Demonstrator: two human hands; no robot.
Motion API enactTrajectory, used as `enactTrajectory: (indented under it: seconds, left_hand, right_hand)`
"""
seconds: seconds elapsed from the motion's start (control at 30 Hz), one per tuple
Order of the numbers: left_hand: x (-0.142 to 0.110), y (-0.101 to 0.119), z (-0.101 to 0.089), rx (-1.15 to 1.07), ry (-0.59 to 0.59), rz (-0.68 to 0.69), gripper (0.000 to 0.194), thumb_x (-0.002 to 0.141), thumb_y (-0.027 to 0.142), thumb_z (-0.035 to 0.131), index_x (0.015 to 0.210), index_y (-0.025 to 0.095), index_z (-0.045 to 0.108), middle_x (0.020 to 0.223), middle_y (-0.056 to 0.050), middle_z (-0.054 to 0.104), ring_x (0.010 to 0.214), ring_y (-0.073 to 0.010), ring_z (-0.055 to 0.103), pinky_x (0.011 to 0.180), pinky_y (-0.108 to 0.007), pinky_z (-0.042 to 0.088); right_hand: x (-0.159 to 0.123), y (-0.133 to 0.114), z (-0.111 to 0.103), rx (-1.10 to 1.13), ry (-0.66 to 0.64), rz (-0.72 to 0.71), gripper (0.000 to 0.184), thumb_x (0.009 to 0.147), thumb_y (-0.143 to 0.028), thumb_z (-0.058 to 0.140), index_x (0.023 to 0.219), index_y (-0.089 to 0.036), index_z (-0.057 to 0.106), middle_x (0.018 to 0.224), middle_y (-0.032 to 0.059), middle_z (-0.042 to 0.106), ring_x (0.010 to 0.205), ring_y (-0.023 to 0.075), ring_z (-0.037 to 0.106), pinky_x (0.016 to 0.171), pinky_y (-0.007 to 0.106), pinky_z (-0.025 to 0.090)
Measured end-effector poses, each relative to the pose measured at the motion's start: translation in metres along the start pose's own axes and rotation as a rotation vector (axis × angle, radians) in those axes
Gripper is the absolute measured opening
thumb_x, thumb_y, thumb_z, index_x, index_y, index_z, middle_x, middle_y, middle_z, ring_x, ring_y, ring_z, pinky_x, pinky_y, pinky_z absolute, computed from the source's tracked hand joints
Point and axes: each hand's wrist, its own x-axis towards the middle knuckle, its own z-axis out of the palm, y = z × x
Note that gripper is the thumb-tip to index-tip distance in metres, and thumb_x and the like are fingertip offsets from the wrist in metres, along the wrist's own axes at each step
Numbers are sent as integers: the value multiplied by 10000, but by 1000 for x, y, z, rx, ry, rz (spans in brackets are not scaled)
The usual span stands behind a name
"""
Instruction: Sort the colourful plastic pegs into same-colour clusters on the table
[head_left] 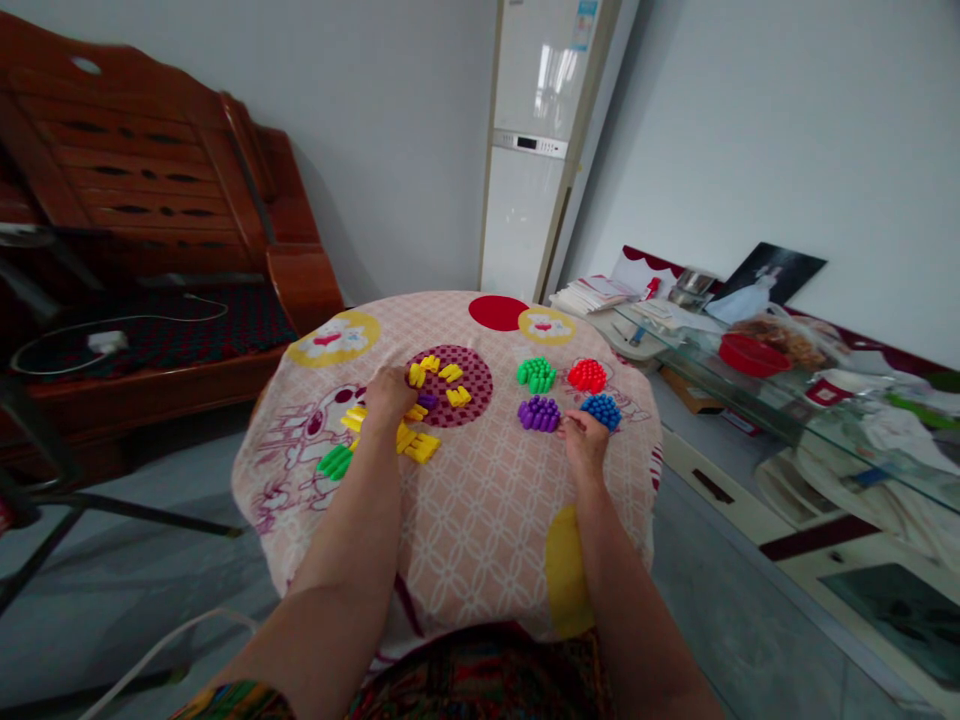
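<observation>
My left hand (388, 395) reaches down among yellow ridged plastic pieces (420, 447) on the left side of the table; its fingertips are mostly hidden. Right of it lies a purple piece (427, 400), with smaller yellow pieces (458, 397) around it. A green piece (335, 461) rests left of my forearm. My right hand (585, 438) has its fingers pinched together between a purple knobbly cluster (539, 414) and a blue cluster (601, 412); anything in the pinch is too small to make out. Behind them sit a green cluster (536, 375) and a red cluster (587, 376).
A patterned cloth (472, 540) covers the round table. To the right, a glass-topped cabinet (787, 400) carries papers, a red bowl (754, 355) and bags. A wooden bench (150, 210) stands at left, and a tall white air conditioner (525, 200) behind the table.
</observation>
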Motion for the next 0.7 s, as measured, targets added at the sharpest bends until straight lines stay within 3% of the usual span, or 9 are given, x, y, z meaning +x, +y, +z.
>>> enactTrajectory:
  seconds: [0.13,0.3,0.53,0.7]
  left_hand:
    - [-9,20,-5,-27,-110,172,424,715,288,672,1122,173,682,1103,-98,698,1008,-257,634,831,-291,491]
    - [-18,42,-6,-164,-177,339,537,669,189,661,1206,173,655,1145,-78,700,1042,-229,638,889,-263,485]
    - [-11,41,1,-355,-190,272,363,745,164,564,1066,191,731,858,-30,739,775,-172,666,768,-257,518]
    - [-15,45,1,-509,-126,227,322,778,247,599,1075,171,695,765,-26,708,640,-141,638,638,-231,510]
  right_hand:
    - [-1,-2,0,-13,10,-6,375,682,-343,547,917,-117,733,742,82,725,641,227,682,620,337,565]
    - [-2,-5,0,4,5,-3,384,688,-349,538,921,-119,738,754,87,730,635,226,681,637,350,571]
    - [-1,-2,0,11,4,-12,392,676,-355,545,918,-112,736,785,100,731,658,230,680,637,355,574]
    - [-1,-2,0,-2,-6,-15,387,688,-364,550,923,-119,736,779,93,732,649,225,676,636,352,572]
